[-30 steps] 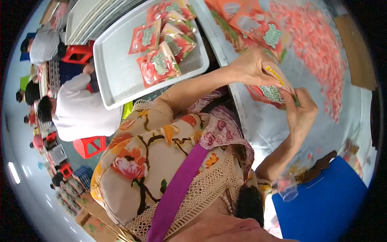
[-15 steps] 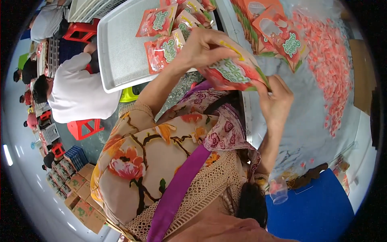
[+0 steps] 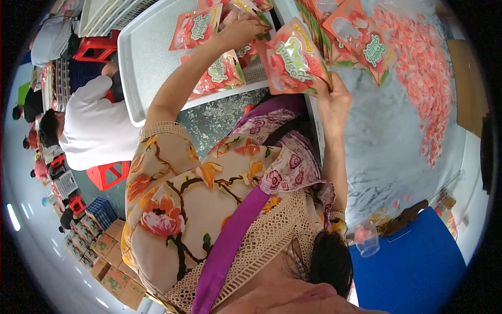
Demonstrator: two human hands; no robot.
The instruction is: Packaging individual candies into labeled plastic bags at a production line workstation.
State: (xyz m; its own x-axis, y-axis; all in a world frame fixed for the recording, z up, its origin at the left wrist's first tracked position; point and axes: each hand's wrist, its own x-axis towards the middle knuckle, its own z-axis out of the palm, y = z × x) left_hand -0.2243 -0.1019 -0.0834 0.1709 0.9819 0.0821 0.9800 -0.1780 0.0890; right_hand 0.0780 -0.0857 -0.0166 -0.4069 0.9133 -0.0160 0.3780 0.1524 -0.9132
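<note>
My right hand (image 3: 333, 99) pinches the lower right corner of a red and pink candy pouch (image 3: 294, 60), which is tilted with its printed front facing up. Over the white mesh tray (image 3: 146, 73), my left hand (image 3: 243, 31) has its fingers bent and closed at the edge of a pouch (image 3: 246, 52) in the pile. The fingertips are partly hidden there. Other pouches of the same kind lie in the tray, among them one at its left (image 3: 196, 29) and one at its near side (image 3: 217, 73).
More pouches (image 3: 361, 39) are stacked on the pale marbled table (image 3: 366, 136), beside a heap of pink wrapped candies (image 3: 426, 78). A clear plastic cup (image 3: 367, 240) stands near a blue panel (image 3: 413, 267). At left a person in white (image 3: 99, 120) sits on a red stool (image 3: 107, 175).
My left hand has let go of the pouch and moved left to the pile in the tray. My right hand keeps the pouch, now shifted slightly left and turned more upright.
</note>
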